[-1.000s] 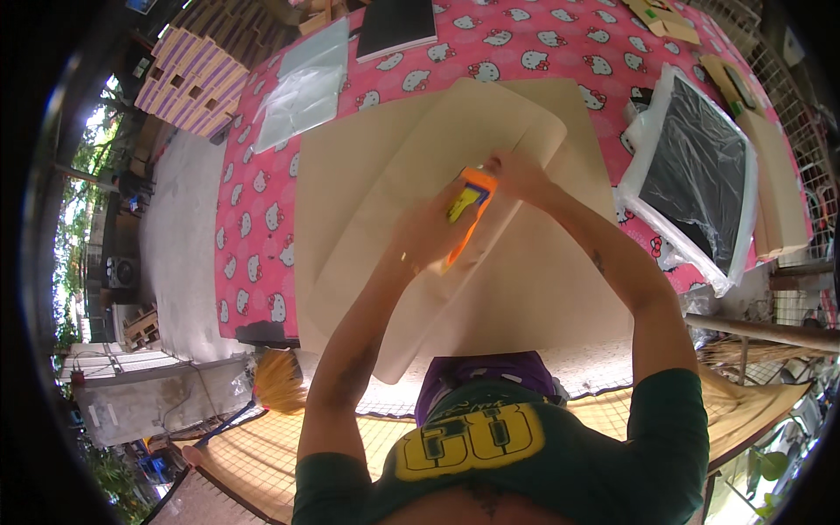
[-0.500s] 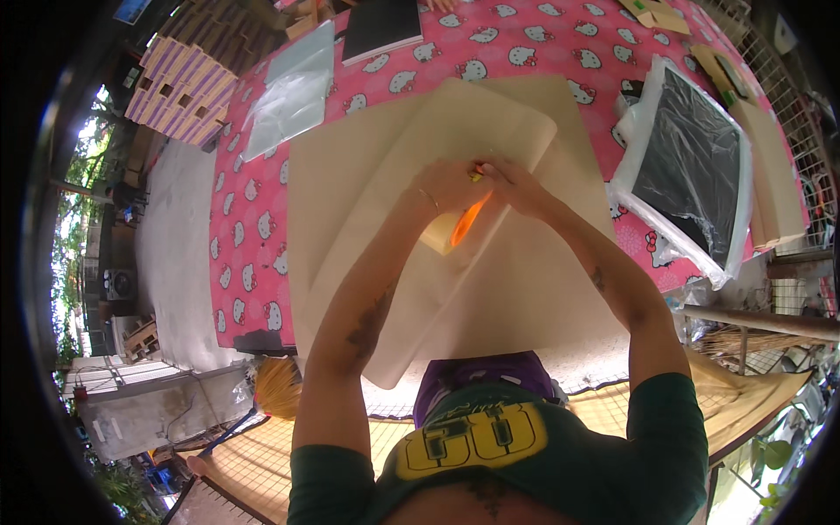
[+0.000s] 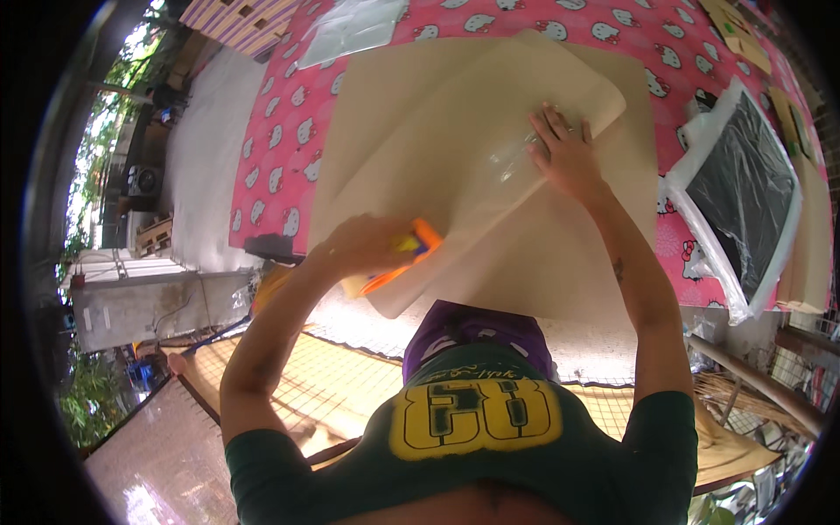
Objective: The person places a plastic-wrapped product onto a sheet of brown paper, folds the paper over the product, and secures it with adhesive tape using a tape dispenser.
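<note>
A large sheet of brown kraft paper (image 3: 411,140) lies on the table, with its upper layer folded over diagonally. My right hand (image 3: 567,159) rests flat on the folded edge, fingers spread. Just left of those fingers a shiny strip of clear tape (image 3: 507,164) sits on the paper. Over the near left part of the sheet, my left hand (image 3: 366,245) is closed round an orange tape dispenser (image 3: 426,238) with yellow and blue parts. That hand is slightly blurred, and it hides much of the dispenser.
A pink cartoon-print cloth (image 3: 280,157) covers the table. Clear plastic sleeves (image 3: 354,31) lie at the far left. On the right are a dark panel (image 3: 744,192) in plastic wrap and long cardboard pieces (image 3: 805,236). Stacked striped boxes (image 3: 241,22) stand beyond the table's left side.
My hands have separated. The left has drawn the tape dispenser nearer and to the left; the right now lies flat on the paper. A tape strip shows beside it. The view has shifted too.
</note>
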A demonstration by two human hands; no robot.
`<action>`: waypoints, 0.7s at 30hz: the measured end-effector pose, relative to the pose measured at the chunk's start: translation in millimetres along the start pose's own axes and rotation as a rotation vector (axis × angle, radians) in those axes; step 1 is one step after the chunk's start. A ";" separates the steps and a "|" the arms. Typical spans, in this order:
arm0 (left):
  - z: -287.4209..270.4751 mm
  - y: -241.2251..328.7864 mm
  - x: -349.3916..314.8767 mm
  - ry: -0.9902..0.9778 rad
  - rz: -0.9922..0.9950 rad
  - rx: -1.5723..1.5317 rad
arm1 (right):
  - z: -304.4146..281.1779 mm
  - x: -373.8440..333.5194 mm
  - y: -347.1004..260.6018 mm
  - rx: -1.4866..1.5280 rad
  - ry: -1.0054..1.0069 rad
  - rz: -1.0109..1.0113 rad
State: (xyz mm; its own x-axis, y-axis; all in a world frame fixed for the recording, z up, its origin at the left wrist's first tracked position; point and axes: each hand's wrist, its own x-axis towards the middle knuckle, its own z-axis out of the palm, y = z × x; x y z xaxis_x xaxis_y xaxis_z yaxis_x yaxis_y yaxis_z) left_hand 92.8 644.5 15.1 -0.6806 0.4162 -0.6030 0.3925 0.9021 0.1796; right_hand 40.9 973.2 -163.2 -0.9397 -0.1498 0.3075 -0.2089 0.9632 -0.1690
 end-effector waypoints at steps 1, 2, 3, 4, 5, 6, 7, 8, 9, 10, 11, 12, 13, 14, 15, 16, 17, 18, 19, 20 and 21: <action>11.1 -15.4 -17.9 -0.014 -0.040 -0.007 | 0.4 0.8 -2.4 -0.012 0.008 0.022; 17.5 -23.0 -32.8 -0.026 -0.079 -0.014 | 1.1 2.1 -3.3 -0.029 -0.007 0.024; 23.1 -28.6 -41.8 -0.039 -0.116 -0.019 | 1.8 3.0 -3.7 -0.048 -0.023 0.028; 26.4 -33.3 -37.5 -0.042 -0.089 0.027 | 2.4 3.9 -3.5 -0.067 -0.038 0.035; 16.8 -22.0 -30.3 -0.107 -0.088 0.105 | 3.4 3.2 -2.6 -0.061 -0.065 0.046; 2.3 -7.2 -17.9 -0.168 -0.080 0.184 | 1.7 5.6 2.3 -0.062 -0.087 0.059; -4.4 5.8 -9.7 -0.233 -0.081 0.261 | 1.1 6.9 2.8 -0.054 -0.112 0.069; -5.6 18.3 1.0 -0.283 -0.066 0.388 | 1.1 7.6 3.3 -0.042 -0.101 0.082; -4.5 29.8 13.2 -0.333 -0.046 0.513 | 2.0 7.7 4.9 -0.034 -0.091 0.097; -3.8 36.2 17.8 -0.383 -0.024 0.640 | 3.4 8.0 5.7 -0.026 -0.081 0.114; 13.6 16.9 13.5 -0.515 0.071 0.862 | 5.8 6.2 7.3 -0.022 -0.074 0.126; 40.4 -19.8 3.5 -0.638 0.156 1.070 | 6.9 8.5 6.7 -0.021 -0.064 0.119; 59.3 -64.9 -9.9 -0.657 -0.039 0.963 | 8.6 9.9 0.2 -0.006 -0.054 0.114; 71.0 -111.8 -34.1 -0.684 -0.233 0.858 | 10.8 8.5 -10.6 0.008 -0.047 0.095; 67.2 -134.3 -54.3 -0.568 -0.369 0.790 | 11.1 8.5 -10.7 0.001 -0.035 0.093; 62.6 -156.0 -75.8 -0.435 -0.493 0.714 | 9.7 9.7 -10.2 -0.012 -0.023 0.086; 45.2 -155.0 -77.3 -0.258 -0.520 0.567 | 9.1 7.7 -6.0 -0.064 -0.016 0.111; 27.6 -152.7 -83.8 -0.082 -0.524 0.408 | 9.0 3.7 -11.3 -0.108 -0.010 0.130; 13.8 -146.7 -91.9 0.054 -0.506 0.217 | 10.0 2.5 -26.9 -0.141 -0.002 0.134; 9.9 -146.0 -100.8 0.188 -0.497 0.019 | 4.1 -0.2 -70.8 0.236 -0.191 0.119; 1.4 -133.9 -90.3 0.394 -0.419 -0.083 | 21.2 -19.6 -107.2 0.383 -0.001 -0.067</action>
State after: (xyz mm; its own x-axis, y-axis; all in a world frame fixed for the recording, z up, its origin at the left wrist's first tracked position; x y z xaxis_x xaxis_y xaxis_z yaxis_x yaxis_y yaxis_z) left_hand 102.5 486.0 44.5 -0.9527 0.0182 -0.3035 0.0006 0.9983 0.0582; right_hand 76.0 868.1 -171.0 -0.9210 -0.2097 0.3283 -0.3552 0.7984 -0.4862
